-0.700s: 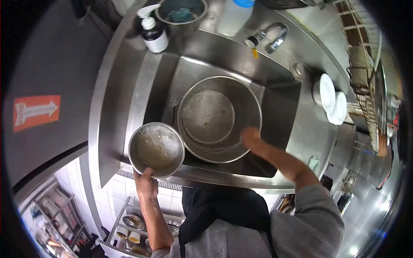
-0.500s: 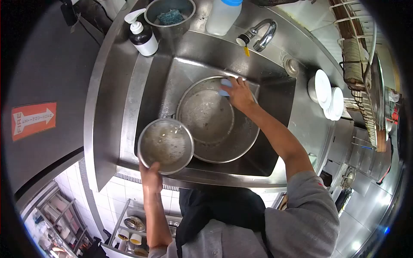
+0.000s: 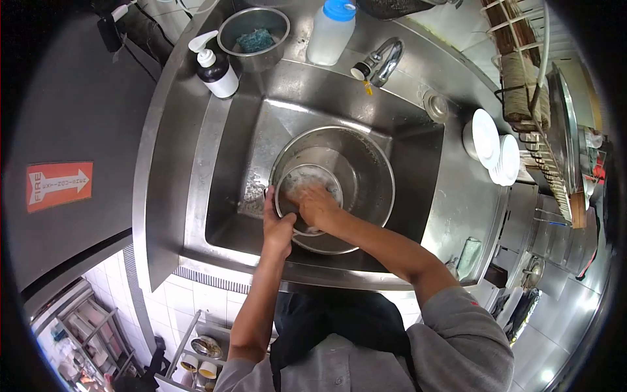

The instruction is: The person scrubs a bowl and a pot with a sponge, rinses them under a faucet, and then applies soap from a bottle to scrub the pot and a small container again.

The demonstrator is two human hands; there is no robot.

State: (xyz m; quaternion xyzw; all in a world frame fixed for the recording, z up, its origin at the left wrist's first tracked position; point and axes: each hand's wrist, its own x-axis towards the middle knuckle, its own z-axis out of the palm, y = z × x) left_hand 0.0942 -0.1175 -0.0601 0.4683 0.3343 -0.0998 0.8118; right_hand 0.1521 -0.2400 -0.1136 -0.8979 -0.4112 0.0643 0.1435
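My left hand (image 3: 279,230) grips the near-left rim of a small metal bowl (image 3: 310,174), thumb over the edge. The bowl has whitish suds inside and is held over the left part of a large round metal basin (image 3: 374,176) in the sink. My right hand (image 3: 317,208) reaches down into the small bowl, its fingers curled against the inside. Half a second ago this hand held a light-blue sponge; now the bowl and my hand hide what is under the fingers.
The basin stands in a steel sink (image 3: 251,121). Along the back are a pump bottle (image 3: 217,75), a metal pot (image 3: 255,59) with a teal scouring pad (image 3: 255,40), a blue-capped plastic jug (image 3: 332,36) and a faucet (image 3: 385,62). White bowls (image 3: 484,138) stand at right.
The small bowl has moved right, from the sink's front left to over the basin. My right hand has left the basin's far rim and gone down into the small bowl.
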